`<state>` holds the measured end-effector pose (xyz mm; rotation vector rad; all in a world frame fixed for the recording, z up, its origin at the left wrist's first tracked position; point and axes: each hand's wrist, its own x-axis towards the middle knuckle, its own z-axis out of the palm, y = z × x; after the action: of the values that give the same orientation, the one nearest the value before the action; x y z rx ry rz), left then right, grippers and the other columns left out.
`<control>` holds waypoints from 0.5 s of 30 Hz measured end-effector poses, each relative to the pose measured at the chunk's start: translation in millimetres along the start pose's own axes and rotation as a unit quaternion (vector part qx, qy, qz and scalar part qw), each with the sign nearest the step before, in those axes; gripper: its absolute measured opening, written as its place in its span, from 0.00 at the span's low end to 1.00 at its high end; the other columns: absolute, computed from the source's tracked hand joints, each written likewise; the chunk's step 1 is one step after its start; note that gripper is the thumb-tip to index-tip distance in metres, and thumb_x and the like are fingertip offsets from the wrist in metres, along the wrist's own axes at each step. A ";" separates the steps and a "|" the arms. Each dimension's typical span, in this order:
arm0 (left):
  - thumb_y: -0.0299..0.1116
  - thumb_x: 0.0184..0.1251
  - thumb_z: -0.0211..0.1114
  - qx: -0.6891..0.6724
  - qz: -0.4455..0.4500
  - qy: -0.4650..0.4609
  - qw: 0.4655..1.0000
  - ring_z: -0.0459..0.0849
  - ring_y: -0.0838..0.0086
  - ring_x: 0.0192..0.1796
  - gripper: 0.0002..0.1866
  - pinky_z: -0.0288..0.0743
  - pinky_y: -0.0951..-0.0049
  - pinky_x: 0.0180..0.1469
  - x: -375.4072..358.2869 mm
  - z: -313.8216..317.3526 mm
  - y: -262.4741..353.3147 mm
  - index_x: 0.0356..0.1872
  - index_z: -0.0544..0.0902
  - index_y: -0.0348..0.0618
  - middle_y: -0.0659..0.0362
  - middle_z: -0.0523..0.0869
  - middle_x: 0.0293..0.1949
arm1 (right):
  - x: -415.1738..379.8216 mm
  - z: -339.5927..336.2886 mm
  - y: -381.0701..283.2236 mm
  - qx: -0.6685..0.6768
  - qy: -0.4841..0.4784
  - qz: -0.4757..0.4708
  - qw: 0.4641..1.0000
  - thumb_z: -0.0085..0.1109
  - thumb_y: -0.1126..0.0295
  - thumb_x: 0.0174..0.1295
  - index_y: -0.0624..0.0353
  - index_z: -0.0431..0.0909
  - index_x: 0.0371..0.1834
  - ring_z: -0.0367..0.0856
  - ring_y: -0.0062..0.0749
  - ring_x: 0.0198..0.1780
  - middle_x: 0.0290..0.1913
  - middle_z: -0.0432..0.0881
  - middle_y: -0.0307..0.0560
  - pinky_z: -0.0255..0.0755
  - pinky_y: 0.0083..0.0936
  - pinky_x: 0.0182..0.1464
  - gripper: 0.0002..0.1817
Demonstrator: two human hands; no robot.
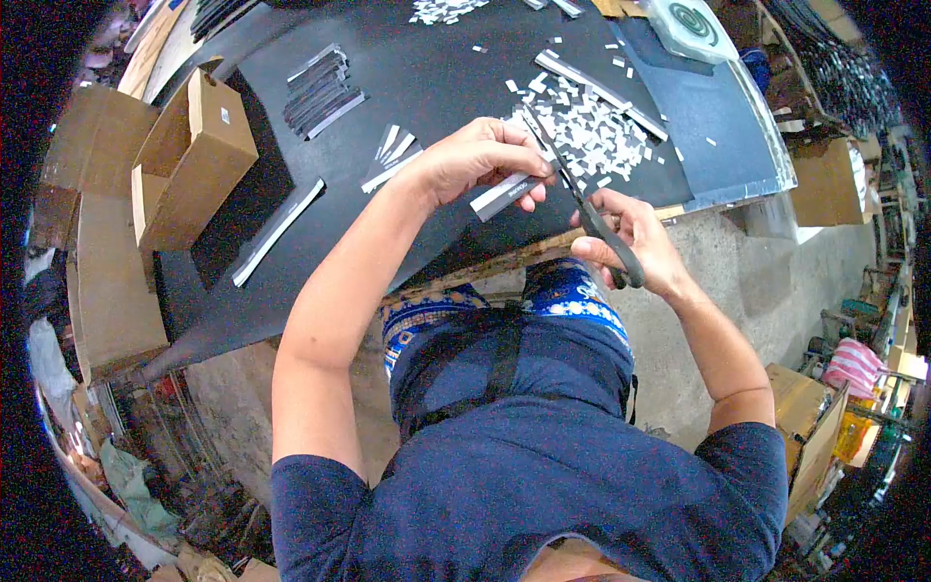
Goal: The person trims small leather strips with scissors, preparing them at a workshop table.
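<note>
My left hand pinches a dark label strip with a white edge and small light print. Black-handled scissors are in my right hand, thumb and fingers at the handle loops. Their blades point up and left, right beside my left fingertips and the strip's far end. Just beyond the blades spreads a heap of small white cut pieces. A long strip lies across the heap's far side. Left of my left hand, several white-edged strips fan out on the black tabletop.
A bundle of dark strips and a long black-and-white strip lie on the left. An open cardboard box stands at the table's left side. A white tray with a green coil sits at the far right corner.
</note>
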<state>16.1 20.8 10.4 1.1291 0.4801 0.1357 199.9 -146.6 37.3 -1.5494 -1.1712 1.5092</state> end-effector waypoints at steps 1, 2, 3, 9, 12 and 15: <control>0.29 0.61 0.67 0.000 0.000 0.000 1.000 0.86 0.74 0.25 0.06 0.82 0.77 0.30 0.8 -0.5 -0.1 0.33 0.83 0.36 0.54 0.87 0.27 | -0.1 -0.1 0.3 0.002 0.007 -0.002 1.000 0.73 0.58 0.54 0.64 0.74 0.44 0.71 0.16 0.16 0.20 0.73 0.33 0.64 0.15 0.15 0.24; 0.29 0.61 0.67 0.000 -0.003 -0.001 1.000 0.86 0.75 0.25 0.06 0.82 0.77 0.30 2.0 -1.4 -0.1 0.33 0.84 0.36 0.54 0.87 0.27 | -0.2 -0.2 0.3 0.003 0.007 -0.001 1.000 0.73 0.58 0.54 0.64 0.74 0.44 0.71 0.16 0.16 0.20 0.73 0.33 0.64 0.15 0.15 0.24; 0.29 0.61 0.67 0.000 -0.006 -0.003 1.000 0.86 0.75 0.26 0.06 0.82 0.77 0.30 3.2 -2.2 -0.2 0.33 0.84 0.36 0.54 0.87 0.27 | -0.4 -0.4 0.0 0.002 0.009 0.000 1.000 0.74 0.58 0.54 0.63 0.75 0.44 0.71 0.16 0.15 0.19 0.72 0.33 0.63 0.15 0.15 0.24; 0.28 0.61 0.67 -0.007 -0.002 -0.022 1.000 0.86 0.75 0.26 0.06 0.82 0.77 0.30 9.3 -5.4 -0.7 0.34 0.84 0.36 0.54 0.87 0.28 | 0.4 -0.3 1.6 0.019 0.015 0.001 1.000 0.73 0.60 0.55 0.62 0.75 0.43 0.70 0.16 0.13 0.17 0.73 0.33 0.61 0.16 0.14 0.22; 0.29 0.61 0.67 0.000 -0.005 -0.025 1.000 0.86 0.75 0.26 0.06 0.82 0.77 0.31 12.1 -6.4 -0.1 0.34 0.84 0.35 0.54 0.87 0.28 | 1.0 -0.1 1.8 0.019 0.020 0.008 1.000 0.72 0.62 0.56 0.62 0.75 0.43 0.70 0.17 0.12 0.17 0.73 0.33 0.61 0.16 0.13 0.20; 0.29 0.61 0.67 -0.007 -0.005 -0.032 0.999 0.86 0.74 0.26 0.07 0.82 0.77 0.31 13.7 -6.3 0.3 0.34 0.84 0.35 0.54 0.87 0.28 | 1.9 -1.0 5.1 0.020 0.028 0.011 0.999 0.73 0.62 0.55 0.61 0.76 0.41 0.70 0.16 0.12 0.17 0.75 0.34 0.59 0.16 0.13 0.19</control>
<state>25.7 30.9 4.5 1.1146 0.4284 0.0934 201.5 -146.6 32.0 -1.5731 -1.0884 1.4849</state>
